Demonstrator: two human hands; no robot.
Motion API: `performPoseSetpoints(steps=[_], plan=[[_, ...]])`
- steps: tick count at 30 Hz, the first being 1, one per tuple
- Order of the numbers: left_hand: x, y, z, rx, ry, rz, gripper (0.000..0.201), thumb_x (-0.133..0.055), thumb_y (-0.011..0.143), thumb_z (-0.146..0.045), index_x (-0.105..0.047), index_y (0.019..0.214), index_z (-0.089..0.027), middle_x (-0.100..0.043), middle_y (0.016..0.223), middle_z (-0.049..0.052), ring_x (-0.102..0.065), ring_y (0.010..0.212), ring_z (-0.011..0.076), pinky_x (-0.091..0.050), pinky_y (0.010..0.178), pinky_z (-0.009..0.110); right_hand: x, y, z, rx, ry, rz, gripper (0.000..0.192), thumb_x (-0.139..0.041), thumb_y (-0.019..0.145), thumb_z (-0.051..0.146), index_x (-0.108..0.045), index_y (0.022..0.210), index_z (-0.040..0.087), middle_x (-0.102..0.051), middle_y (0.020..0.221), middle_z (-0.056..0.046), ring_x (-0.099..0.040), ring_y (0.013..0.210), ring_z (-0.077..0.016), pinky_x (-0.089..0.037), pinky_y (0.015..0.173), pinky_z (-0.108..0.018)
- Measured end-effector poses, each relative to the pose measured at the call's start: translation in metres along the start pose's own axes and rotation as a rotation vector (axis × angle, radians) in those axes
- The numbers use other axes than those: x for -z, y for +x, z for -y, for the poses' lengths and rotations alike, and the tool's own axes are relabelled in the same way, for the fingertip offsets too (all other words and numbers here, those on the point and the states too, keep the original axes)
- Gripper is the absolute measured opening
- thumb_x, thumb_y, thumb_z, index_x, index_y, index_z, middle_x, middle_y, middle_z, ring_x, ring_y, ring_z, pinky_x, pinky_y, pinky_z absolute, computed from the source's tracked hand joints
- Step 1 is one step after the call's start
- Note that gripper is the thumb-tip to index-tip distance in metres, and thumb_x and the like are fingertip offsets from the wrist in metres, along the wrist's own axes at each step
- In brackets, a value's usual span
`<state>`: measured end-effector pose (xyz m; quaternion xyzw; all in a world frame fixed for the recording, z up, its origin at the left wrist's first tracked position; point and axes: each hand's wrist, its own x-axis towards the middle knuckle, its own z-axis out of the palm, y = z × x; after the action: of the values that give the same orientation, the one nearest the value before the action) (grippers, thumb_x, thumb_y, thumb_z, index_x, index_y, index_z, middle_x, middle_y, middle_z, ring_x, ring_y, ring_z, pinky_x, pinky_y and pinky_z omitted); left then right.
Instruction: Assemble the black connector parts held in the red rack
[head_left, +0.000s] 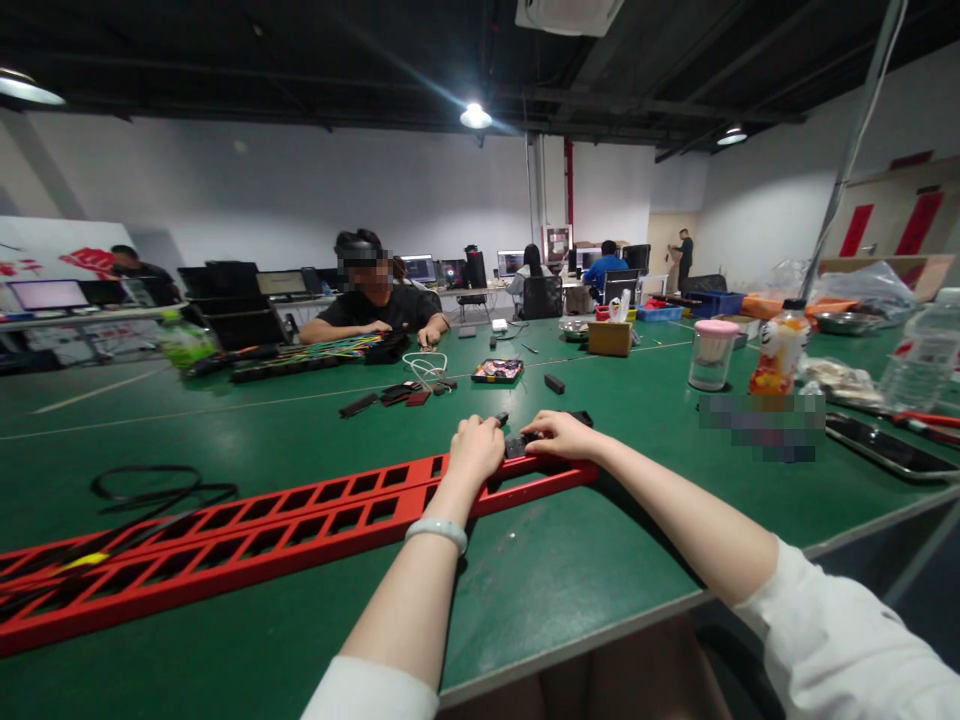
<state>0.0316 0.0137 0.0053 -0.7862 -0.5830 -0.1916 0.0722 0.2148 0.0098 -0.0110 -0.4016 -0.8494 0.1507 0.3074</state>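
A long red slotted frame lies across the green table in front of me, with a row of rectangular openings. My left hand, a pale bangle on its wrist, rests over the frame near its right end with curled fingers. A small dark piece shows at its fingertips; my hand hides the rest. Opposite it, my right hand has its fingers closed at the edge of a small black block sitting on the frame between both hands. Dark material shows behind my right hand.
Black cables lie over the frame's left part. Across the table, a person in black sits by a bundle of coloured wires. Dark modules and a white cable lie midway. Right are a pink-lidded cup, a bottle and a phone.
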Motion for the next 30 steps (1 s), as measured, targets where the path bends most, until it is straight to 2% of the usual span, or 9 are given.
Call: performPoseSetpoints(steps=[2, 4, 8, 13, 19, 24, 30], plan=[[0.0, -0.001, 0.001, 0.103, 0.005, 0.005, 0.038, -0.031, 0.082, -0.029, -0.061, 0.103, -0.02, -0.054, 0.099, 0.014, -0.047, 0.096, 0.0278, -0.038, 0.08, 0.04, 0.0, 0.0, 0.0, 0.014, -0.013, 0.003, 0.036, -0.058, 0.073, 0.036, -0.061, 0.105, 0.019, -0.056, 0.091, -0.005, -0.054, 0.077, -0.0131, -0.041, 0.072, -0.025], [0.001, 0.0, 0.001, 0.145, 0.004, 0.02, 0.039, -0.03, 0.082, -0.03, -0.06, 0.104, -0.022, -0.053, 0.1, 0.014, -0.047, 0.096, 0.0294, -0.038, 0.08, 0.042, 0.0, 0.001, -0.001, 0.022, -0.029, 0.007, 0.037, -0.058, 0.073, 0.036, -0.06, 0.106, 0.02, -0.056, 0.091, -0.005, -0.054, 0.079, -0.0135, -0.041, 0.075, -0.026], [0.0, 0.003, 0.003, 0.118, 0.023, 0.086, 0.041, -0.028, 0.082, -0.033, -0.058, 0.109, -0.026, -0.057, 0.1, 0.012, -0.048, 0.096, 0.0297, -0.038, 0.079, 0.041, 0.004, 0.001, 0.002, 0.055, -0.087, 0.026, 0.037, -0.057, 0.075, 0.035, -0.059, 0.107, 0.019, -0.055, 0.094, -0.005, -0.054, 0.083, -0.0143, -0.04, 0.079, -0.026], [-0.002, 0.007, 0.005, 0.068, 0.073, 0.149, 0.042, -0.027, 0.083, -0.033, -0.057, 0.111, -0.027, -0.059, 0.103, 0.012, -0.05, 0.096, 0.0297, -0.037, 0.079, 0.041, 0.009, -0.001, 0.016, 0.114, -0.253, 0.064, 0.031, -0.047, 0.081, 0.035, -0.06, 0.102, 0.016, -0.054, 0.091, -0.007, -0.054, 0.082, -0.0152, -0.04, 0.077, -0.026], [-0.002, 0.006, 0.001, 0.055, 0.097, 0.153, 0.042, -0.026, 0.083, -0.033, -0.063, 0.099, -0.022, -0.061, 0.1, 0.012, -0.053, 0.093, 0.028, -0.038, 0.078, 0.04, 0.0, -0.005, 0.033, 0.047, -0.444, 0.075, 0.04, -0.035, 0.085, 0.043, -0.06, 0.096, 0.013, -0.055, 0.089, -0.01, -0.055, 0.077, -0.0164, -0.04, 0.074, -0.028], [0.001, 0.004, -0.001, 0.072, 0.124, 0.136, 0.04, -0.029, 0.081, -0.037, -0.065, 0.088, -0.019, -0.063, 0.091, 0.013, -0.055, 0.087, 0.0275, -0.04, 0.075, 0.038, -0.01, -0.007, 0.035, 0.019, -0.467, 0.061, 0.054, -0.029, 0.082, 0.056, -0.059, 0.098, 0.013, -0.057, 0.093, -0.012, -0.054, 0.086, -0.0203, -0.039, 0.079, -0.031], [0.003, 0.004, -0.002, 0.049, 0.138, 0.135, 0.039, -0.029, 0.081, -0.037, -0.064, 0.089, -0.02, -0.063, 0.088, 0.012, -0.055, 0.085, 0.0277, -0.041, 0.073, 0.038, -0.008, -0.007, 0.036, 0.021, -0.485, 0.062, 0.056, -0.027, 0.083, 0.055, -0.059, 0.097, 0.013, -0.057, 0.093, -0.013, -0.054, 0.083, -0.0209, -0.039, 0.079, -0.034]])
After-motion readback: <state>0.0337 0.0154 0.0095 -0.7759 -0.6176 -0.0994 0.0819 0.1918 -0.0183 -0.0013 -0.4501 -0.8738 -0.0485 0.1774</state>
